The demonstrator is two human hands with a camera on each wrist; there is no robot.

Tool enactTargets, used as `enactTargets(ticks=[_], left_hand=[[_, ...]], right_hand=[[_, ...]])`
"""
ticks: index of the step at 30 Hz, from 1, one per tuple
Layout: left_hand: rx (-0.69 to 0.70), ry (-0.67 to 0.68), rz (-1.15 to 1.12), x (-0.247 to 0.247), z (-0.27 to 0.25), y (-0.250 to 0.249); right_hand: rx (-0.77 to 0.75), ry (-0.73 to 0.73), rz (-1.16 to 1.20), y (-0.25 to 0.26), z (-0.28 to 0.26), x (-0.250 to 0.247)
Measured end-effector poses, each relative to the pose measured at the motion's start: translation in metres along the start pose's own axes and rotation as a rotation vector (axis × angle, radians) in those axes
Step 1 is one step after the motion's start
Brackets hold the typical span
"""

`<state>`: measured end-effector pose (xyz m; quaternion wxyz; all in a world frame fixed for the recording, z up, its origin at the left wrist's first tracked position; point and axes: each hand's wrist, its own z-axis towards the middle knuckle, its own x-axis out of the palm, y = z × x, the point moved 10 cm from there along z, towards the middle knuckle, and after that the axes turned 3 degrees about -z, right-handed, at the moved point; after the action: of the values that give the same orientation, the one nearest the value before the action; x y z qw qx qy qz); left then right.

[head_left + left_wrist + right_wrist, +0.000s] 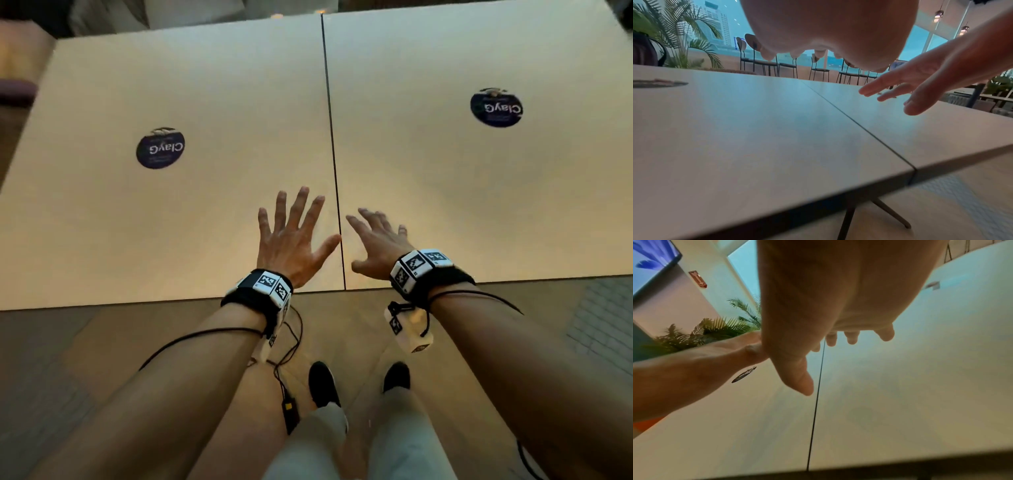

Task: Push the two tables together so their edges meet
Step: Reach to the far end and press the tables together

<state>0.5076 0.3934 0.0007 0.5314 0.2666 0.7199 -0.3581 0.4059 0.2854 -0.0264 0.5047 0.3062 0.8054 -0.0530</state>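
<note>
Two pale square tables stand side by side, the left table (171, 212) and the right table (479, 205). Their inner edges meet along a thin dark seam (334, 154); the right table's front edge sits slightly farther back. My left hand (291, 236) hovers with spread fingers just left of the seam, near the front edge. My right hand (376, 240) is open with spread fingers just right of the seam. The left wrist view shows the right hand (910, 86) above the tabletop, not touching it. The seam (816, 402) runs between both hands in the right wrist view.
Each tabletop carries a round dark sticker (160, 148), (496, 107). Several dark-framed chairs (785, 65) stand beyond the far edges, with palm plants (684, 40) at the left. My feet (323, 383) stand on the floor in front of the tables.
</note>
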Motion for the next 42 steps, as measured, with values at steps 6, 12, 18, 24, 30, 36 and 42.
enactTargets(ticks=[6, 12, 18, 24, 30, 36, 42], left_hand=[[-0.038, -0.053, -0.009, -0.046, 0.064, 0.003], [-0.078, -0.051, -0.025, -0.084, 0.161, 0.004], [-0.133, -0.045, -0.029, -0.121, 0.276, 0.012], [-0.193, -0.036, -0.094, -0.136, 0.364, 0.028], [-0.240, 0.026, -0.124, -0.133, 0.456, 0.056], [-0.289, 0.115, -0.133, -0.117, 0.539, 0.089], [-0.281, 0.223, -0.030, -0.097, 0.615, 0.120]], right_hand=[[0.066, -0.143, -0.001, -0.009, 0.042, -0.074], [0.062, -0.197, -0.019, -0.029, 0.117, -0.145], [0.053, -0.202, 0.009, -0.056, 0.216, -0.216], [0.084, -0.168, 0.018, -0.073, 0.297, -0.259], [0.136, -0.142, 0.024, -0.093, 0.376, -0.283], [0.162, -0.142, -0.001, -0.109, 0.450, -0.305], [0.273, -0.054, 0.001, -0.136, 0.518, -0.300]])
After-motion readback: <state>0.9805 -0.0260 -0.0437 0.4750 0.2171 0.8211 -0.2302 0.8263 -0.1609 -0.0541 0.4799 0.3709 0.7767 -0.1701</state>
